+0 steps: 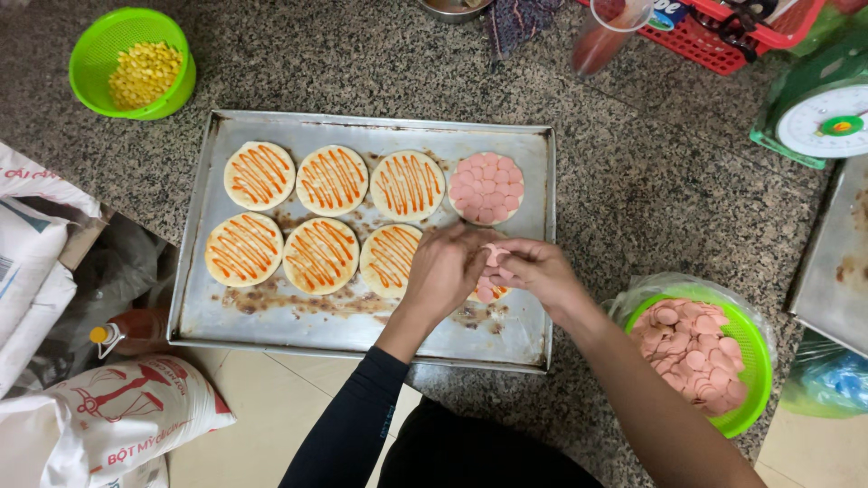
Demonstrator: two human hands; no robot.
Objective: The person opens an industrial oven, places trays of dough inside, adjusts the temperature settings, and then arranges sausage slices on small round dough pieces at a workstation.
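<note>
A metal baking tray [271, 316] on the stone floor holds several small round dough bases striped with orange sauce [320, 255]. One base at the back right [486, 187] is covered with pink sausage slices. My left hand [446, 268] and my right hand [537, 270] meet over the front right base [488, 291], which is mostly hidden under them. Both hands pinch pink sausage slices [494, 257] above it. A green basket lined with plastic [752, 336] full of sausage slices sits just right of my right arm.
A green bowl of corn kernels [145, 65] stands at the back left. White flour sacks [108, 425] and a sauce bottle [127, 333] lie at the left. A scale [825, 122], a red basket [723, 41] and a second tray [836, 262] are at the right.
</note>
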